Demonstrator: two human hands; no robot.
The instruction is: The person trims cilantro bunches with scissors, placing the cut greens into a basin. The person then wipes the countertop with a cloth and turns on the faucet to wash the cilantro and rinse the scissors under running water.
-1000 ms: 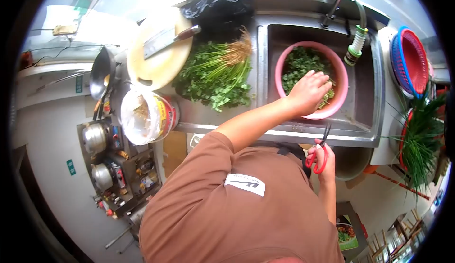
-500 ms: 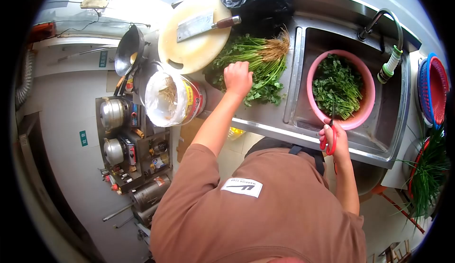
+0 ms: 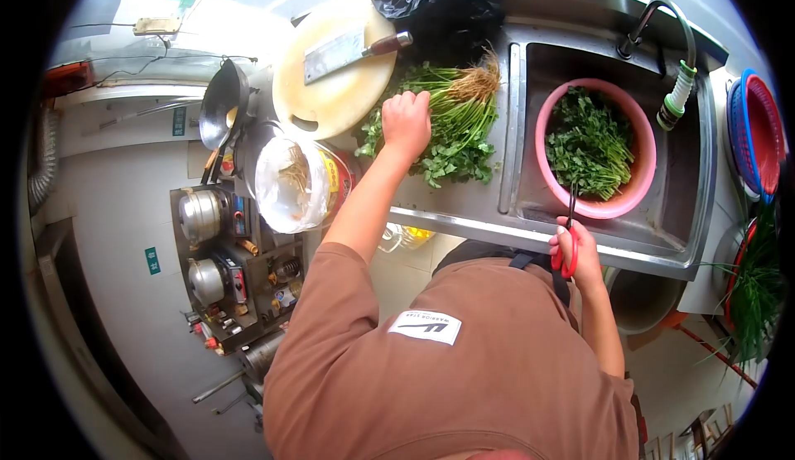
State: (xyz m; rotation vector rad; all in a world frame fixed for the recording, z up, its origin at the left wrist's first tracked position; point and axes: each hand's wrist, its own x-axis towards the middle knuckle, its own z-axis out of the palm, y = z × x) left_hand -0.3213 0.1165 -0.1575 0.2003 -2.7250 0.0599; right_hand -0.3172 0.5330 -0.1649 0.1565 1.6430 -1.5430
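Observation:
My left hand [image 3: 406,125] is closed, with its fingers curled into the near-left side of a pile of cilantro [image 3: 455,125]. What lies under the fingers is partly hidden. The pile's brown roots [image 3: 479,79] point away to the right, its leaves toward me. My right hand [image 3: 580,249] is wrapped round red-handled scissors [image 3: 570,253], which point away from me toward a pink basin [image 3: 542,133]. Cut cilantro [image 3: 590,141] fills much of that basin, which stands in the metal sink [image 3: 662,236].
A cleaver [image 3: 335,54] lies on a round cutting board [image 3: 290,79]. Below the board stands a bucket lined with a white bag [image 3: 286,199], with root scraps inside. A black plastic bag [image 3: 451,21] sits behind the cilantro. The faucet [image 3: 677,100] hangs over the sink's right side.
My right hand has drawn back slightly toward me with the scissors, away from the basin. My left hand stays at the cilantro pile, shifted a little left and up. The whole view has tilted slightly.

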